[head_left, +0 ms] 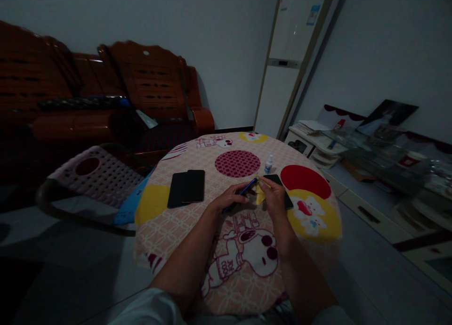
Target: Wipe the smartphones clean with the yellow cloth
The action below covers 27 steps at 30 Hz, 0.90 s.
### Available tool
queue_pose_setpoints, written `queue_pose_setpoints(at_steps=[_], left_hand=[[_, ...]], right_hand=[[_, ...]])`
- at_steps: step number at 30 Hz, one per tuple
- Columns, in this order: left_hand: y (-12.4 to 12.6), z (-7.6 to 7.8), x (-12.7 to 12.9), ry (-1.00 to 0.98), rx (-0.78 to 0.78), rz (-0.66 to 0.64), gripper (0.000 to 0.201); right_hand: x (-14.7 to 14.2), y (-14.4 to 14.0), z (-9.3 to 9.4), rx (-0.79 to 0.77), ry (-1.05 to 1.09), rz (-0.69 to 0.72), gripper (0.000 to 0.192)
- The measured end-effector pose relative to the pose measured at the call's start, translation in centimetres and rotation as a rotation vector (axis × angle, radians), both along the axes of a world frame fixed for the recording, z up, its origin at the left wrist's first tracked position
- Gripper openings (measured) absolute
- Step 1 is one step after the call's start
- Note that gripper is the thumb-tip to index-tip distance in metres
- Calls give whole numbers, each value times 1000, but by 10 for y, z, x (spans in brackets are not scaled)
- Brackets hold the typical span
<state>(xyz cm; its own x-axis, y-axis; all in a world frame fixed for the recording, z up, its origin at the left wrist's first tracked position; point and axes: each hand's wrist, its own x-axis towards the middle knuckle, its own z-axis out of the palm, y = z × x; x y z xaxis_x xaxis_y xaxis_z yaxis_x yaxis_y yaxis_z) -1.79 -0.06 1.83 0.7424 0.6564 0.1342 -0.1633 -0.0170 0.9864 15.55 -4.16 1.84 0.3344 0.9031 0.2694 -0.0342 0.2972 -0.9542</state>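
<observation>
My left hand is closed around a slim dark device with a blue edge, probably a phone, tilted and seen nearly edge-on. In my right hand a small yellow cloth is pinched, and it touches the upper end of the device. Under and behind the right hand lies a flat black item, partly covered. Just beyond the hands stands a small white bottle with a blue label. Two overlapping black flat cases or tablets rest to the left of my left hand.
A patterned cloth covers the round table. To the left are a woven chair and a wooden sofa. A tall white air conditioner stands at the back. A low cabinet with a glass top runs along the right.
</observation>
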Motion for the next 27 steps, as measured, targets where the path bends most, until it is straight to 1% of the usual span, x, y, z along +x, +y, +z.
queue_pose_setpoints(at_steps=[3,6,8,14,16,20,23,27], left_hand=[[0,1,0,-7,-3,3,68],[-2,3,-1,0,-31,9,66],[-4,3,-1,-3,-86,11,62],[-10,-2,0,-80,-347,2,60],[-12,-3,0,-95,-482,-28,60],[-11,-3,0,-121,-785,-88,69],[-8,0,1,-165,-897,-60,68],[-6,2,3,-204,-982,35,64]], right_hand=[[-2,-2,2,26,2,15,32],[1,2,-3,0,-16,-2,32],[4,6,-8,-13,-31,-27,31],[7,10,-14,-97,-51,-71,34],[7,10,-15,-124,-20,-57,37],[7,10,-17,-154,24,-25,41],[5,8,-14,-150,32,-15,37],[1,6,-9,-85,32,-37,34]])
